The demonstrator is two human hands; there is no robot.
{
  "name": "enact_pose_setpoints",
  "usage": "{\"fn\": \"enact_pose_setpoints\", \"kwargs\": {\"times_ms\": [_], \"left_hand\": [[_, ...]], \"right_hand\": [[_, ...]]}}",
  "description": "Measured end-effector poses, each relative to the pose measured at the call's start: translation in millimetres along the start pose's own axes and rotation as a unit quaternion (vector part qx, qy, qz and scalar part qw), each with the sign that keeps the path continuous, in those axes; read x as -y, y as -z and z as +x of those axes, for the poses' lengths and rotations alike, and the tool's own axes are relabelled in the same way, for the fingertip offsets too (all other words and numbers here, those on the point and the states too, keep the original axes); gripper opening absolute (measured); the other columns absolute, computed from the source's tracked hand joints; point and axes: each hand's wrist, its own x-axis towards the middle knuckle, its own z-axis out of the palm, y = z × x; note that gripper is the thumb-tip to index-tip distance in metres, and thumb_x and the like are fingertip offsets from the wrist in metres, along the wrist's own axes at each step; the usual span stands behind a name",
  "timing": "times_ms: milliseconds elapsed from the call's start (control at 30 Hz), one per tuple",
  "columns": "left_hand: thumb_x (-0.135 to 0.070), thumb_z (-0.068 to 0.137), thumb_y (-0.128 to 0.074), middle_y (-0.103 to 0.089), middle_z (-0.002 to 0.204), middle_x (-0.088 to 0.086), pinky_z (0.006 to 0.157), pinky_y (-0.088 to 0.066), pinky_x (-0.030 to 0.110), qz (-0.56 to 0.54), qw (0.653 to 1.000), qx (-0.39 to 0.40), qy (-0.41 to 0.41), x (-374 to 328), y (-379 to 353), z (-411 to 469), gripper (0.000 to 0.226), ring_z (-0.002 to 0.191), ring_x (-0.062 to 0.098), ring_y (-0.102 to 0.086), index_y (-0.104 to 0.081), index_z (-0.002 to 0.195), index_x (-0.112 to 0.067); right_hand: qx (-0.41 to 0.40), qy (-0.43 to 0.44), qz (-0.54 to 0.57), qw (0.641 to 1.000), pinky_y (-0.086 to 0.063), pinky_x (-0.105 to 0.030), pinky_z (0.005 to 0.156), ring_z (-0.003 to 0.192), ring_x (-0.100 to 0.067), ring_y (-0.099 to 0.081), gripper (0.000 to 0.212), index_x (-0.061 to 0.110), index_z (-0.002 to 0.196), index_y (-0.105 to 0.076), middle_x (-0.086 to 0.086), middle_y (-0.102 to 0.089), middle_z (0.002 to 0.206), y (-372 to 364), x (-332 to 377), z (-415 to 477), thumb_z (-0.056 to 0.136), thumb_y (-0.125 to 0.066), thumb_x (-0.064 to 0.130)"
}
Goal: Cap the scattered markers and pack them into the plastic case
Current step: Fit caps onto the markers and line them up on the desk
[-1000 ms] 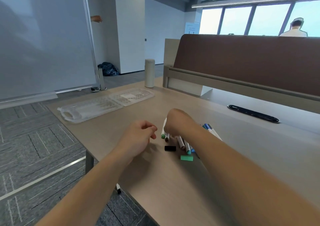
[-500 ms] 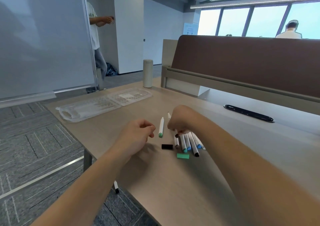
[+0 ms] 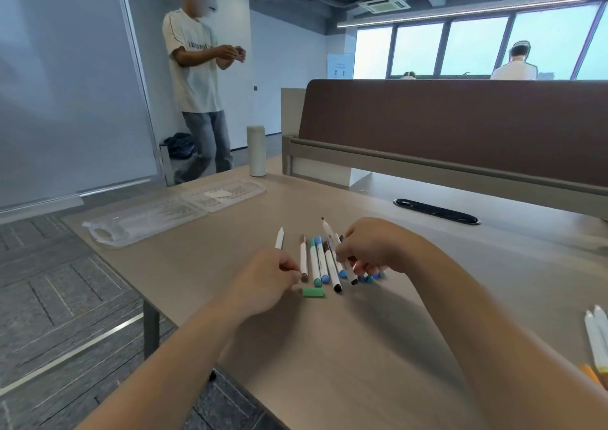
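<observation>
Several white markers [image 3: 316, 262] with brown, teal, blue and black ends lie side by side at the table's middle. My right hand [image 3: 371, 248] curls over the row's right side and grips a few markers, one with a bare dark tip [image 3: 323, 219] pointing away. My left hand [image 3: 266, 281] sits beside the brown marker's near end, fingers curled, thumb against forefinger; what it holds is hidden. One marker [image 3: 279, 238] lies apart, its near end behind that hand. A loose green cap [image 3: 312, 292] lies in front. The clear plastic case [image 3: 148, 219] lies open at the far left.
More pale markers [image 3: 595, 340] lie at the right edge. A white bottle [image 3: 256, 150] stands at the table's far corner, and a black cable slot [image 3: 436, 211] lies before the brown divider [image 3: 460, 123]. A person [image 3: 197, 67] stands by the whiteboard. The table's left edge [image 3: 108, 265] is close.
My right hand has spread the markers into a row and still grips some. My left hand moved right to the brown marker; the black cap is no longer visible. The camera tilted up.
</observation>
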Motion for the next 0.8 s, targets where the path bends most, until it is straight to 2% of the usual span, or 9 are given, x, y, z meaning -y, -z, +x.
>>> {"fn": "enact_pose_setpoints", "kwargs": {"times_ms": [100,200,367,500,567,633,733,800], "left_hand": [[-0.026,0.089,-0.066,-0.063,0.080,-0.011,0.061,-0.040,0.018,0.012,1.000,0.024,-0.016,-3.7,-3.9,-2.7,0.004,0.073,0.004,-0.056,-0.070,0.088,-0.026],[-0.031,0.085,-0.071,-0.060,0.078,-0.010,0.058,-0.038,0.020,0.047,0.998,0.038,-0.023,-5.9,-6.3,-3.6,0.007,0.068,0.006,-0.054,-0.071,0.091,-0.028],[-0.033,0.082,-0.074,-0.054,0.075,-0.011,0.053,-0.031,0.020,0.082,0.995,0.038,-0.032,-5.6,-12.1,-4.1,0.009,0.065,0.005,-0.048,-0.068,0.089,-0.030],[-0.031,0.085,-0.072,-0.055,0.078,-0.010,0.055,-0.033,0.021,0.068,0.997,0.039,-0.020,-2.0,-13.4,-2.8,0.009,0.067,0.006,-0.050,-0.064,0.087,-0.029],[-0.033,0.087,-0.069,-0.058,0.082,-0.010,0.058,-0.036,0.021,0.071,0.997,0.038,-0.015,0.4,-13.0,-3.1,0.007,0.072,0.006,-0.053,-0.065,0.090,-0.028],[-0.034,0.089,-0.067,-0.062,0.087,-0.008,0.062,-0.039,0.023,0.067,0.997,0.041,-0.005,2.5,-12.6,-2.6,0.010,0.077,0.009,-0.057,-0.068,0.093,-0.025],[-0.036,0.091,-0.064,-0.064,0.090,-0.007,0.068,-0.043,0.026,0.063,0.997,0.042,-0.001,3.9,-11.4,-1.3,0.011,0.082,0.011,-0.059,-0.068,0.094,-0.026],[-0.034,0.092,-0.063,-0.065,0.086,-0.007,0.070,-0.045,0.027,0.049,0.998,0.037,-0.001,5.8,-9.9,-0.6,0.009,0.078,0.010,-0.059,-0.067,0.091,-0.026]], "right_hand": [[0.016,0.009,-0.009,1.000,-0.043,-0.021,0.050,0.055,-0.023,-0.056,0.026,-0.004,0.098,-0.069,-0.011,-0.065,0.068,-0.8,-5.1,-2.8,0.085,-0.063,0.019],[0.035,0.009,-0.018,0.999,-0.040,-0.023,0.051,0.057,-0.025,-0.053,0.031,-0.005,0.102,-0.069,-0.011,-0.066,0.066,0.1,-6.6,-3.8,0.085,-0.064,0.020],[0.062,0.007,0.009,0.998,-0.038,-0.021,0.048,0.060,-0.026,-0.051,0.020,-0.002,0.094,-0.067,-0.013,-0.065,0.065,3.3,-7.3,-2.5,0.085,-0.063,0.016],[0.073,0.003,-0.016,0.997,-0.038,-0.027,0.052,0.061,-0.026,-0.054,0.033,-0.006,0.108,-0.067,-0.020,-0.070,0.079,0.9,-7.4,-0.6,0.085,-0.063,0.018],[0.077,-0.002,-0.029,0.997,-0.036,-0.023,0.046,0.056,-0.025,-0.052,0.033,-0.005,0.112,-0.066,-0.019,-0.070,0.076,-0.1,-7.1,-1.1,0.086,-0.063,0.017],[0.082,-0.008,-0.026,0.996,-0.037,-0.022,0.045,0.059,-0.025,-0.056,0.033,-0.005,0.112,-0.066,-0.016,-0.070,0.075,0.2,-8.1,-0.1,0.086,-0.065,0.014],[0.099,-0.015,-0.021,0.995,-0.045,-0.028,0.061,0.069,-0.026,-0.060,0.034,-0.005,0.112,-0.066,-0.018,-0.073,0.086,2.1,-10.2,1.8,0.083,-0.068,0.013],[0.109,-0.007,-0.028,0.994,-0.048,-0.031,0.068,0.069,-0.025,-0.062,0.032,-0.003,0.111,-0.066,-0.018,-0.073,0.087,4.7,-12.0,1.1,0.082,-0.069,0.011]]}}
